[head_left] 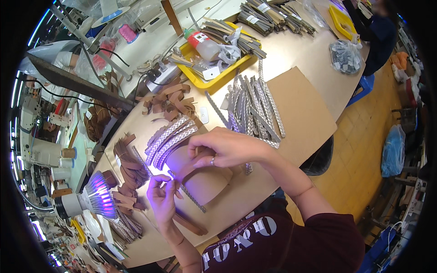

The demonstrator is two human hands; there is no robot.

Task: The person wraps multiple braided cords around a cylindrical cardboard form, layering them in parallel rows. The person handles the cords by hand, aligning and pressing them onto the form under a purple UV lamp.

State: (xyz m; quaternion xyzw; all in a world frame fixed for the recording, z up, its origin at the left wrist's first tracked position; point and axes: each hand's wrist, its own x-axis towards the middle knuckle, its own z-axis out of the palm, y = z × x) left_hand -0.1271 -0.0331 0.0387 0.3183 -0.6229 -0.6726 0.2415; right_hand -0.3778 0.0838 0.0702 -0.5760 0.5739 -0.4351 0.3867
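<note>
My left hand point(163, 196) is closed in a pinch on the end of a thin, dark braided strap point(193, 199), which slants down to the right over a brown cardboard sheet point(207, 184). My right hand point(225, 148) is just above and right of it, with its fingers bent together in a pinch; what they hold is too small to make out. Behind the hands, several white-and-grey braided straps point(170, 143) lie in a curved row on the sheet. More loose braided straps point(252, 109) are piled to the right, beside a larger cardboard piece point(302, 100).
A lit lamp with a purple glow point(100, 198) stands close to my left hand. Brown strips point(175, 98) lie in heaps at the left. A yellow tray point(207, 82) holds a bottle point(203, 45) and strips. Bundled strips point(275, 18) lie at the back; another person point(380, 36) sits at far right.
</note>
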